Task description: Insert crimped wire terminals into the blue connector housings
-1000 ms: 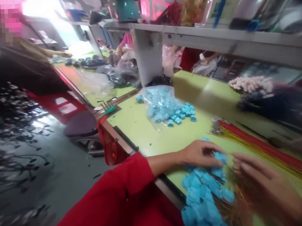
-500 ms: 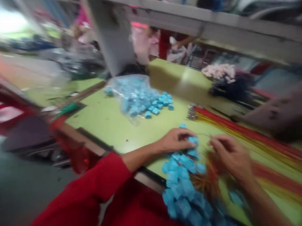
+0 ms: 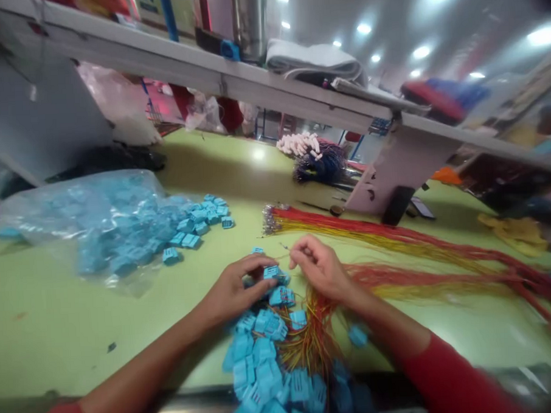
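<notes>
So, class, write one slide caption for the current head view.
Left hand holding a blue connector, right hand pinching a thin wire, over a green table.

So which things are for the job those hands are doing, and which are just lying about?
Seems part of the job:
blue block in the left hand
thin wire pinched by the right hand
pile of blue blocks
clear bag of blue blocks
red and yellow wires

Probably just lying about:
dark, pale-tipped bundle
yellow cloth
folded white sheet

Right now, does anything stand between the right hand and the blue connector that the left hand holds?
No obstacle is visible between the right hand and the connector in the left hand; only a thin wire shows in the gap.
</notes>
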The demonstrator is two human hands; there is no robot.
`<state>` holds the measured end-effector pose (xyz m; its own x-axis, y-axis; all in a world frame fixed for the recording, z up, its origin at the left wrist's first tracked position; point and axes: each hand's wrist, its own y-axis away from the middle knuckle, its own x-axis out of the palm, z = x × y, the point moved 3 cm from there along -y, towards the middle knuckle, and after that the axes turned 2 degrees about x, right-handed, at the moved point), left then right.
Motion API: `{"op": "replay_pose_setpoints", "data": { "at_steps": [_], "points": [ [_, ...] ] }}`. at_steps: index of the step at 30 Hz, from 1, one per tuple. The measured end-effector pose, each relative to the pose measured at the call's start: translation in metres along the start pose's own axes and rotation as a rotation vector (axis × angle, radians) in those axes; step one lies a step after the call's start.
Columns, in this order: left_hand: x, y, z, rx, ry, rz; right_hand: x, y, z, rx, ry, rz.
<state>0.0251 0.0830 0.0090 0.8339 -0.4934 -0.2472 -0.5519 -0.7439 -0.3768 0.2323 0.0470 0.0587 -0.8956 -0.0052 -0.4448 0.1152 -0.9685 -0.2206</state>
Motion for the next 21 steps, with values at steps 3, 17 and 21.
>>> {"op": "replay_pose_setpoints", "data": {
  "at_steps": [3, 17, 21],
  "points": [
    [-0.015, -0.005, 0.009, -0.020, -0.136, 0.031, -0.013, -0.036, -0.026, 0.061, 0.049, -0.116],
    [0.062, -0.283, 0.068, -0.090, -1.024, 0.436, -0.015, -0.018, -0.110, 0.256, -0.173, -0.256],
    [0.081, -0.301, 0.081, -0.023, -1.032, 0.500, -0.020, -0.027, -0.113, 0.244, -0.169, -0.256]
  ]
}}
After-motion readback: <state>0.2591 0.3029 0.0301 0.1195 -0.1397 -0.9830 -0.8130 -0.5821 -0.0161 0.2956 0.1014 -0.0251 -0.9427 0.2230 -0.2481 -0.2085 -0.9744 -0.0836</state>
